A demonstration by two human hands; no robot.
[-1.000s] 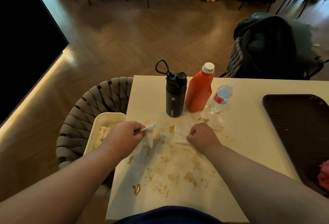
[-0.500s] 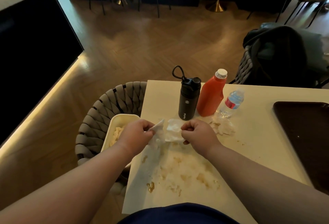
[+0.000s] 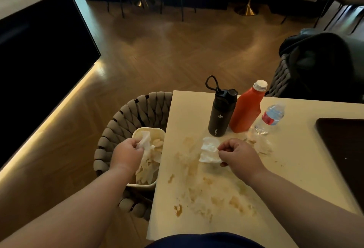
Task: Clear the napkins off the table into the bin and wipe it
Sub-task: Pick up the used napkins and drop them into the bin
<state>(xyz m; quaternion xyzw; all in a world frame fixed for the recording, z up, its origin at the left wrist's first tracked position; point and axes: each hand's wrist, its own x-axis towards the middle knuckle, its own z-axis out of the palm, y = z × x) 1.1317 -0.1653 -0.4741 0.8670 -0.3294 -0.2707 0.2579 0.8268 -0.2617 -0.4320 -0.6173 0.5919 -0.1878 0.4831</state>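
Left hand (image 3: 126,154) grips a napkin (image 3: 144,141) over the bin (image 3: 140,186) (right hand (image 3: 239,155) pinches a second napkin (image 3: 209,150)).

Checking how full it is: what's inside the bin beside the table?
Crumpled, stained napkins pile up inside the bin. The left hand grips another napkin above them. The pile covers the bin's bottom and anything underneath.

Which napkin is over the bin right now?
The dangling napkin gripped by the left hand, hanging over the bin beside the table. The right hand pinches a white napkin over the tabletop, and a crumpled napkin lies by the water bottle.
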